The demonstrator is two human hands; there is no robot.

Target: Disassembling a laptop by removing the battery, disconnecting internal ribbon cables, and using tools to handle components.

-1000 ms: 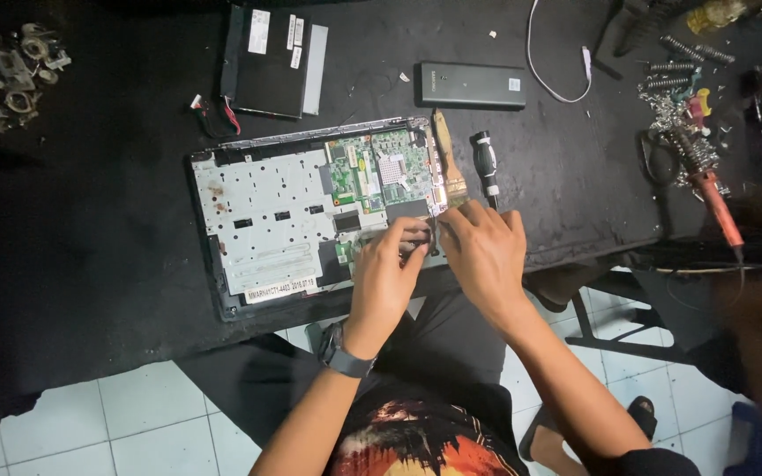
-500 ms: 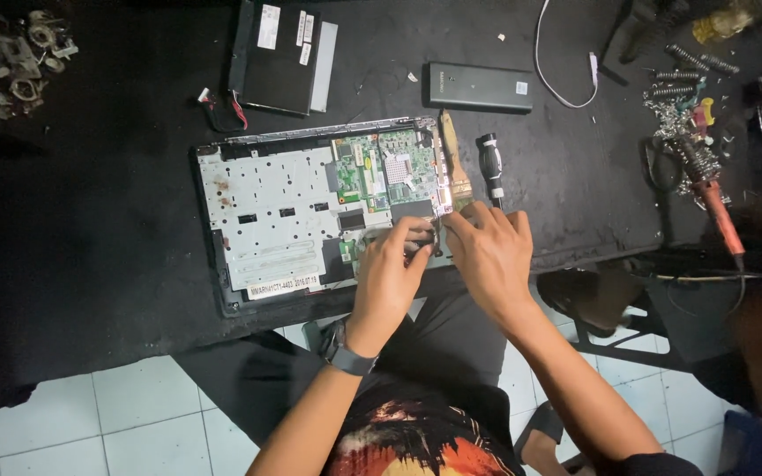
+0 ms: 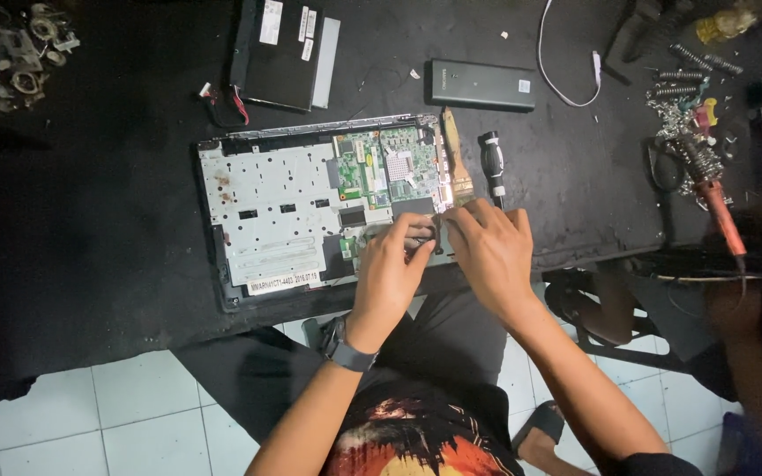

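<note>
While both hands work at the near edge of the black table (image 3: 90, 220), the left hand (image 3: 390, 269) and right hand (image 3: 491, 251) meet over the near right corner of the opened laptop (image 3: 310, 207), fingers curled together; what they pinch is hidden, cannot tell. Laptop lies mid-table, metal plate left, green circuit board (image 3: 385, 167) right. Brush (image 3: 456, 163) and screwdriver (image 3: 491, 166) lie just beside its right edge. Toward the far edge: black box (image 3: 480, 85), flat black pack (image 3: 280, 53). Soldering iron (image 3: 718, 211) at the right edge.
</note>
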